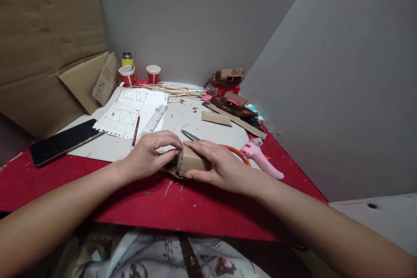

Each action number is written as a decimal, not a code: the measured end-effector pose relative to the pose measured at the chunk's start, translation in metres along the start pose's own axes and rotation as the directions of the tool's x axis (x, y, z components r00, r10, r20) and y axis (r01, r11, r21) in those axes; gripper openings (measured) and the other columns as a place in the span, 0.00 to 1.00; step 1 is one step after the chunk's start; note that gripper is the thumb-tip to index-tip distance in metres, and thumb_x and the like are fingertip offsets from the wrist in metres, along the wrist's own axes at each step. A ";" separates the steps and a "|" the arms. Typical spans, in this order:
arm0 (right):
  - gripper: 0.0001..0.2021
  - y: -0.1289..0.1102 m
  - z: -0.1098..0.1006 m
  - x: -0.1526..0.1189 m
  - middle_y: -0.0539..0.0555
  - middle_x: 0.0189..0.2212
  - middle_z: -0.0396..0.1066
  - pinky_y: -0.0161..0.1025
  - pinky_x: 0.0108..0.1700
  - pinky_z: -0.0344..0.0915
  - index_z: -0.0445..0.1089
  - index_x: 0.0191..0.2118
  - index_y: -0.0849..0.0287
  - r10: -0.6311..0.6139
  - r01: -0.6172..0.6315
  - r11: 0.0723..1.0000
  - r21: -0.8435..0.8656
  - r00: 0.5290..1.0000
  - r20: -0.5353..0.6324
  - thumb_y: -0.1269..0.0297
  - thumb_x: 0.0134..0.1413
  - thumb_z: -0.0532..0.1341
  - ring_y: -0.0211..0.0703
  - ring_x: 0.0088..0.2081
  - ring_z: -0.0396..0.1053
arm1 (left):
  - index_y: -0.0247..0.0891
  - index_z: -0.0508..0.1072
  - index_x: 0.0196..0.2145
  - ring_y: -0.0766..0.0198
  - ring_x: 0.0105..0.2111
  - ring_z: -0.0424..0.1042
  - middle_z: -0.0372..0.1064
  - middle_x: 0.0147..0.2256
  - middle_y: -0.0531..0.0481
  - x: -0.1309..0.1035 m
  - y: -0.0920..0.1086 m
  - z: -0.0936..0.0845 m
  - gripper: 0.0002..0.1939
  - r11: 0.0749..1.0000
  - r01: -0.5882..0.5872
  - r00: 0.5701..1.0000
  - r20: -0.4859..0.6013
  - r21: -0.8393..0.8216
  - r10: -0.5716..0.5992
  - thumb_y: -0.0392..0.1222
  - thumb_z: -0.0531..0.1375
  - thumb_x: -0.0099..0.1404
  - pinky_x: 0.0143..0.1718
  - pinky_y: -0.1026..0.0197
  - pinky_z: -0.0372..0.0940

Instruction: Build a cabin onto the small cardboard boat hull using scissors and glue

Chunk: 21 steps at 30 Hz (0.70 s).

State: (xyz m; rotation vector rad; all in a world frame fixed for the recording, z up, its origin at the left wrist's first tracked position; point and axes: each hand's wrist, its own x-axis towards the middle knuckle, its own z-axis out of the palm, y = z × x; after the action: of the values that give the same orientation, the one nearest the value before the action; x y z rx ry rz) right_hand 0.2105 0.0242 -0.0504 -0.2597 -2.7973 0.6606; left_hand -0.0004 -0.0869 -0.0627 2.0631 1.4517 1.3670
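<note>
A small folded cardboard piece (193,160) with a rough corrugated edge is held between both hands near the front of the red table. My left hand (151,154) pinches its left edge, thumb and fingers together there. My right hand (224,165) wraps round the piece from the right, thumb below and fingers on top. Just behind the hands lie scissors (239,153) with orange handles, partly hidden by my right hand. A pink glue gun (263,160) rests to their right.
Drawn paper (127,110), a pencil (136,132), a ruler (156,118) and a phone (67,141) lie left. Behind are wooden sticks (179,91) and red cups (153,75). Cardboard strips (216,118) and brown models (233,102) sit back right. Large cardboard (45,43) leans left.
</note>
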 end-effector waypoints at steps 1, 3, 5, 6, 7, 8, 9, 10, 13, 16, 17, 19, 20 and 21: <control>0.32 0.000 0.000 0.000 0.64 0.58 0.71 0.53 0.58 0.68 0.63 0.65 0.57 0.000 0.000 1.000 -0.001 1.000 -0.003 0.53 0.60 0.67 0.56 0.57 0.71 | 0.39 0.78 0.35 0.61 0.40 0.78 0.80 0.38 0.47 0.000 -0.001 0.000 0.08 1.000 -0.009 1.000 0.004 0.011 0.009 0.34 0.58 0.65 0.45 0.59 0.71; 0.32 0.001 0.001 -0.001 0.64 0.58 0.71 0.54 0.58 0.68 0.62 0.65 0.57 -0.005 0.005 1.000 -0.001 1.000 -0.011 0.52 0.60 0.67 0.56 0.57 0.71 | 0.39 0.78 0.36 0.61 0.40 0.79 0.81 0.38 0.47 0.000 -0.002 0.000 0.08 0.999 -0.023 1.000 0.010 0.029 0.023 0.33 0.58 0.65 0.45 0.59 0.72; 0.31 0.002 0.002 -0.001 0.64 0.58 0.71 0.54 0.58 0.69 0.62 0.65 0.57 -0.016 0.016 1.000 -0.002 1.000 -0.024 0.52 0.60 0.67 0.56 0.57 0.71 | 0.39 0.78 0.37 0.62 0.40 0.79 0.81 0.38 0.47 0.000 -0.002 -0.001 0.08 0.998 -0.051 0.999 0.014 0.040 0.051 0.32 0.59 0.65 0.45 0.60 0.72; 0.31 0.003 0.003 -0.001 0.64 0.57 0.71 0.53 0.58 0.69 0.63 0.65 0.58 -0.022 0.022 1.000 -0.004 0.999 -0.030 0.52 0.60 0.67 0.55 0.57 0.71 | 0.39 0.78 0.37 0.62 0.40 0.79 0.81 0.38 0.47 0.000 -0.003 -0.001 0.08 0.997 -0.067 0.998 0.017 0.046 0.066 0.32 0.59 0.65 0.44 0.61 0.72; 0.31 0.004 0.003 -0.001 0.65 0.57 0.71 0.53 0.58 0.69 0.63 0.65 0.59 -0.029 0.028 1.000 -0.007 0.999 -0.036 0.52 0.60 0.67 0.55 0.57 0.71 | 0.38 0.78 0.37 0.62 0.40 0.79 0.81 0.38 0.46 0.000 -0.003 -0.001 0.08 0.995 -0.081 0.997 0.020 0.052 0.080 0.32 0.59 0.65 0.44 0.61 0.72; 0.31 0.004 0.004 -0.001 0.65 0.57 0.71 0.53 0.58 0.69 0.63 0.64 0.60 -0.034 0.033 0.999 -0.009 0.999 -0.039 0.52 0.61 0.67 0.55 0.57 0.71 | 0.38 0.78 0.37 0.62 0.40 0.79 0.81 0.38 0.46 0.000 -0.003 -0.001 0.08 0.994 -0.089 0.996 0.022 0.057 0.088 0.32 0.59 0.65 0.44 0.61 0.72; 0.31 0.005 0.004 -0.001 0.65 0.57 0.71 0.53 0.58 0.69 0.63 0.64 0.60 -0.037 0.037 0.999 -0.009 0.998 -0.042 0.52 0.61 0.67 0.55 0.57 0.71 | 0.39 0.78 0.36 0.62 0.40 0.80 0.81 0.38 0.46 0.000 -0.003 -0.001 0.08 0.994 -0.091 0.996 0.024 0.060 0.090 0.32 0.59 0.65 0.44 0.60 0.72; 0.31 0.005 0.005 -0.001 0.66 0.57 0.71 0.54 0.58 0.69 0.62 0.65 0.60 -0.039 0.039 0.999 -0.006 0.998 -0.041 0.52 0.61 0.66 0.55 0.57 0.71 | 0.39 0.78 0.36 0.62 0.40 0.80 0.81 0.38 0.46 0.000 -0.003 -0.001 0.08 0.994 -0.088 0.996 0.026 0.063 0.087 0.32 0.59 0.65 0.44 0.60 0.73; 0.31 0.006 0.005 -0.001 0.66 0.57 0.71 0.54 0.58 0.69 0.62 0.65 0.60 -0.047 0.047 0.999 0.002 0.998 -0.037 0.51 0.62 0.66 0.55 0.57 0.70 | 0.39 0.77 0.36 0.62 0.39 0.80 0.81 0.38 0.46 0.000 -0.002 0.000 0.08 0.992 -0.107 0.994 0.022 0.062 0.105 0.31 0.59 0.65 0.43 0.60 0.73; 0.31 0.007 0.004 -0.001 0.67 0.57 0.71 0.52 0.58 0.69 0.62 0.64 0.63 -0.057 0.057 0.998 0.000 0.998 -0.035 0.52 0.62 0.66 0.55 0.57 0.70 | 0.37 0.77 0.36 0.63 0.38 0.80 0.81 0.38 0.45 0.000 -0.003 0.000 0.08 0.986 -0.149 0.989 0.009 0.073 0.149 0.29 0.59 0.65 0.42 0.62 0.73; 0.31 0.007 0.004 -0.001 0.67 0.57 0.71 0.52 0.58 0.69 0.62 0.64 0.63 -0.056 0.056 0.998 -0.001 0.998 -0.033 0.52 0.62 0.66 0.55 0.57 0.70 | 0.37 0.77 0.36 0.63 0.39 0.80 0.81 0.38 0.45 0.000 -0.003 0.000 0.08 0.985 -0.154 0.988 0.009 0.082 0.154 0.29 0.59 0.65 0.42 0.62 0.73; 0.31 0.007 0.004 -0.001 0.66 0.57 0.71 0.53 0.58 0.69 0.62 0.64 0.61 -0.049 0.049 0.999 -0.002 0.998 -0.028 0.51 0.62 0.66 0.55 0.57 0.70 | 0.38 0.77 0.36 0.63 0.39 0.80 0.81 0.38 0.45 -0.001 -0.004 0.001 0.09 0.981 -0.160 0.987 0.015 0.105 0.160 0.29 0.58 0.65 0.42 0.61 0.74; 0.31 0.007 0.004 -0.001 0.66 0.57 0.71 0.53 0.58 0.69 0.62 0.64 0.60 -0.047 0.047 0.999 -0.003 0.999 -0.028 0.51 0.62 0.66 0.55 0.57 0.70 | 0.38 0.77 0.36 0.62 0.39 0.80 0.81 0.38 0.45 -0.001 -0.005 0.001 0.09 0.978 -0.174 0.985 0.017 0.116 0.173 0.29 0.58 0.65 0.42 0.61 0.74; 0.31 0.007 0.004 -0.001 0.66 0.57 0.71 0.53 0.58 0.69 0.62 0.64 0.60 -0.046 0.046 0.999 -0.003 0.999 -0.029 0.51 0.62 0.66 0.55 0.57 0.70 | 0.38 0.77 0.36 0.62 0.39 0.80 0.81 0.38 0.45 -0.002 -0.006 0.001 0.09 0.973 -0.191 0.982 0.017 0.129 0.190 0.28 0.58 0.65 0.42 0.62 0.74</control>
State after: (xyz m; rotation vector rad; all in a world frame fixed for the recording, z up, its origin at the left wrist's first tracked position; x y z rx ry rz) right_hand 0.2111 0.0289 -0.0574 -0.2030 -2.7682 0.6377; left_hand -0.0030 -0.0850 -0.0683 2.3396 1.4056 1.3676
